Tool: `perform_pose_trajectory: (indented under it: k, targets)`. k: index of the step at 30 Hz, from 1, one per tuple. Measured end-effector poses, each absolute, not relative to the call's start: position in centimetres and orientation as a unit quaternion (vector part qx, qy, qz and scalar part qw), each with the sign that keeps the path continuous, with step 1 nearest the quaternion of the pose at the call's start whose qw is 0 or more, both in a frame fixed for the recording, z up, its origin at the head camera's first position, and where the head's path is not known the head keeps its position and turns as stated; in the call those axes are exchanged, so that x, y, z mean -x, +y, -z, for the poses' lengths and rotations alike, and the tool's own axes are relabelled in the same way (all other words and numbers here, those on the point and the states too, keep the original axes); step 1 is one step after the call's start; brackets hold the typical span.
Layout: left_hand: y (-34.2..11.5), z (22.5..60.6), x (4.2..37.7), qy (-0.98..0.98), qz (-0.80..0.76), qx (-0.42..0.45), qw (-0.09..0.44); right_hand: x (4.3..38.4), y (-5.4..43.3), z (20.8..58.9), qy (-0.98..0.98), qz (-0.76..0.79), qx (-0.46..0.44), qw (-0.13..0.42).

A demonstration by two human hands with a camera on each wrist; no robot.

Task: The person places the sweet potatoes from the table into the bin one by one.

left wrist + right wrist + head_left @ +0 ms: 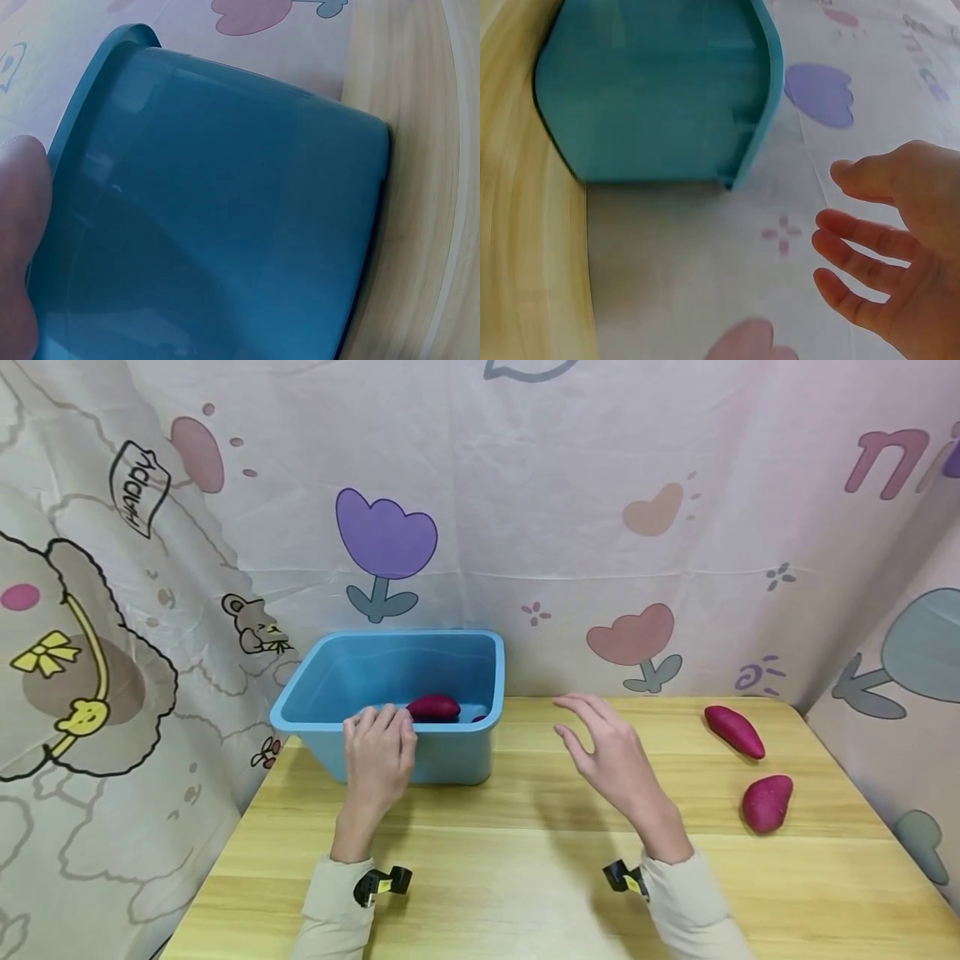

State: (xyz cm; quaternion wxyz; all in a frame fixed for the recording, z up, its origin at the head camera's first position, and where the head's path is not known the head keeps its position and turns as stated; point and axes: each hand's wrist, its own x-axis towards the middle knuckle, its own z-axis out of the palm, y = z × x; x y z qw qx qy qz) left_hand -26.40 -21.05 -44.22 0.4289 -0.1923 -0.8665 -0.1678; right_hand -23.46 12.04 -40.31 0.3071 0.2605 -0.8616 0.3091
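Observation:
A blue plastic bin [450, 756] stands at the back left of the table. My left hand [378, 758] grips its near rim, fingers curled over the edge; in the left wrist view the thumb [22, 202] lies at the rim. Inside the bin lies a purple-red sweet potato [433, 708], and a small bit of something the same colour shows beside it. To the right of the bin, my right hand [618, 760] hovers above the table, fingers loosely bent and apart, holding nothing. The right wrist view shows that hand [907, 255] away from the bin.
Two more sweet potatoes lie on the table's right side, a long one [735, 732] behind a rounder one [767, 803]. The wooden table [495, 885] meets a printed cloth backdrop [525, 527] behind and at both sides.

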Motion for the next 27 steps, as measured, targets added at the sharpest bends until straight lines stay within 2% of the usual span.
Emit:
perform_pose_trajectory:
  k: [15, 27]
  targets:
    - [-20.7, 44.3, 26.5, -0.868, 0.165, 0.195, 0.426, 23.2, 19.5, 40.4, -0.862, -0.304, -0.176, 0.365]
    - [-21.0, 44.3, 26.4, -0.867, 0.162, 0.192, 0.429, 22.6, 22.7, 40.6, -0.879, -0.295, -0.100, 0.360]
